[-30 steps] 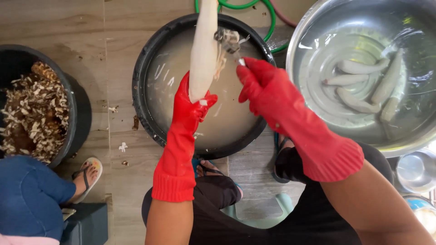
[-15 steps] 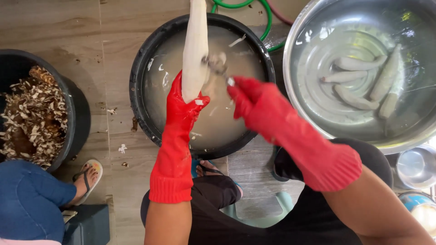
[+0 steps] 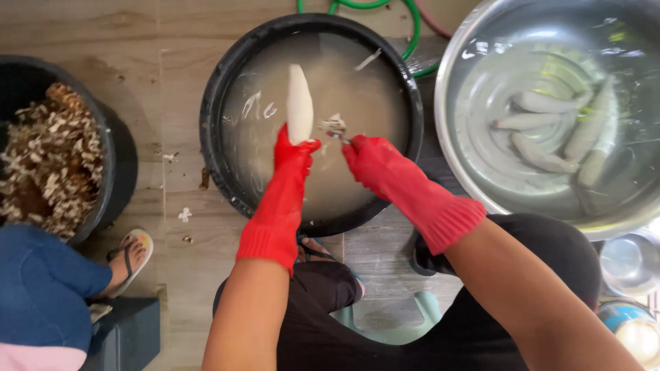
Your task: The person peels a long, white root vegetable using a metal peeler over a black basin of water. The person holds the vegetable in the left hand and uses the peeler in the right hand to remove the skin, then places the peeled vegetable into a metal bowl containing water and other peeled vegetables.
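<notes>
Both my hands wear red rubber gloves. My left hand (image 3: 293, 152) grips the lower end of a long white peeled root (image 3: 299, 104), held upright over a black basin (image 3: 220, 103) of cloudy water. My right hand (image 3: 368, 158) is closed on a small scrubbing pad or tool (image 3: 335, 127) just right of the root. The tool's exact kind is too blurred to tell.
A large steel bowl (image 3: 454, 172) at right holds water and several peeled roots (image 3: 543, 154). A black bucket (image 3: 120, 165) of brown peelings stands at left. Another person's sandalled foot (image 3: 130, 254) and blue sleeve (image 3: 41, 288) are at lower left. A green hose (image 3: 409, 14) lies behind the basin.
The root has come down lower over the basin, and both hands have dropped with it. My right hand stays by the root with the small tool.
</notes>
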